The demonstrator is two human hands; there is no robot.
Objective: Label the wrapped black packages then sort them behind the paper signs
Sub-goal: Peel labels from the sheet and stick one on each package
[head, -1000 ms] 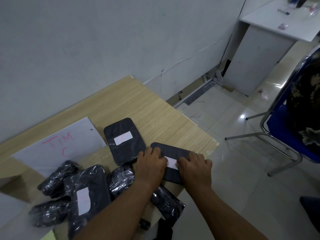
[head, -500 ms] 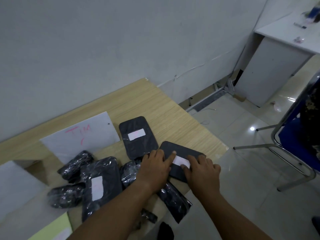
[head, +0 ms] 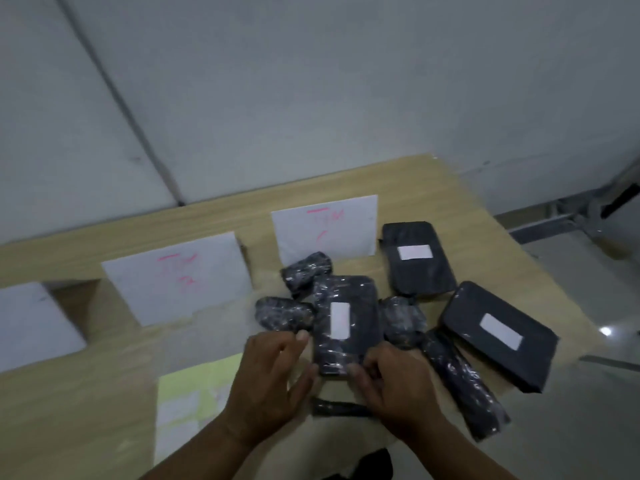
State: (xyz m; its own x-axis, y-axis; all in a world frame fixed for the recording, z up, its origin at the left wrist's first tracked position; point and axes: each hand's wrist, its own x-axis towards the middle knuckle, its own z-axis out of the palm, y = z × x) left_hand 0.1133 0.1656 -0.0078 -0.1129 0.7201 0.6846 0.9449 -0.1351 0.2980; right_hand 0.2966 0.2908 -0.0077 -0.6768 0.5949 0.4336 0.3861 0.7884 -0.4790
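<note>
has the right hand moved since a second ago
Yes. The right hand left the labelled package at the right edge of the table and went left, to the near end of the shiny package.
</note>
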